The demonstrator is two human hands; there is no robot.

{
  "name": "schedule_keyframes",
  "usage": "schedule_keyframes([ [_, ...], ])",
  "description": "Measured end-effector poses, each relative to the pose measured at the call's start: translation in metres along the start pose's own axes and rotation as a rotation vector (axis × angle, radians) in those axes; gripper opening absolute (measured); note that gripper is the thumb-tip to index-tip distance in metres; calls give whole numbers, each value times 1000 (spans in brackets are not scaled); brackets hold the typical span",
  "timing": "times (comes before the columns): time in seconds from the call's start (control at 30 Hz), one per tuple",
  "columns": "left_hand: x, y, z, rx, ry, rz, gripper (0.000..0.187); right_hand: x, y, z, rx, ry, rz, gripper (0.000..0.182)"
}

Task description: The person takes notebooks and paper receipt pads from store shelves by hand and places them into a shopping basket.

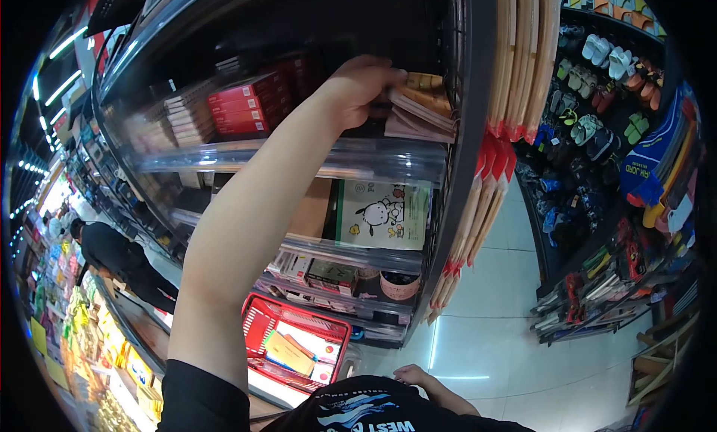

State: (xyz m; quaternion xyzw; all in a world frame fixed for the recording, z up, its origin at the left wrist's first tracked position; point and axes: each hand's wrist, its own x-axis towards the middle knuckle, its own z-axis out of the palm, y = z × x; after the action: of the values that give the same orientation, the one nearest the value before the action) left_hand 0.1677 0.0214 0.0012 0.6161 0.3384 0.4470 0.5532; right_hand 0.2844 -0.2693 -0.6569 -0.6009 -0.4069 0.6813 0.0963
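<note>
upper centre of frame, left hand closed on the stacked notebooks; better square the stack gently. right hand low, empty, half-curled.

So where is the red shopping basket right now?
In the head view, the red shopping basket sits low and left of centre, on the floor at the foot of the shelving, below the person's raised left arm.

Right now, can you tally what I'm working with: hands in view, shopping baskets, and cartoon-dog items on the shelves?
Hands: 2, the left hand up on the stack of flat packs, the right hand low by the shirt
Red shopping basket: 1
Cartoon-dog item: 1
Total: 4
</note>
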Motion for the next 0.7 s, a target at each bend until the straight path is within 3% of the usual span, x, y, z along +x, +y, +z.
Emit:
schedule_keyframes([
  [0.2,14,-10,-8,92,18,42,53,-8,5,4,-94,17,-49,35],
  [0.4,22,-13,-13,-92,141,35,43,1,8,5,-65,26,-145,29],
  [0.47,31,-12,-24,-56,-70,-139,38,-1,3,2,-32,-19,-84,36],
  [0.7,44,-13,-19,36,-227,-158,45,-9,0,4,10,-10,-47,35],
])
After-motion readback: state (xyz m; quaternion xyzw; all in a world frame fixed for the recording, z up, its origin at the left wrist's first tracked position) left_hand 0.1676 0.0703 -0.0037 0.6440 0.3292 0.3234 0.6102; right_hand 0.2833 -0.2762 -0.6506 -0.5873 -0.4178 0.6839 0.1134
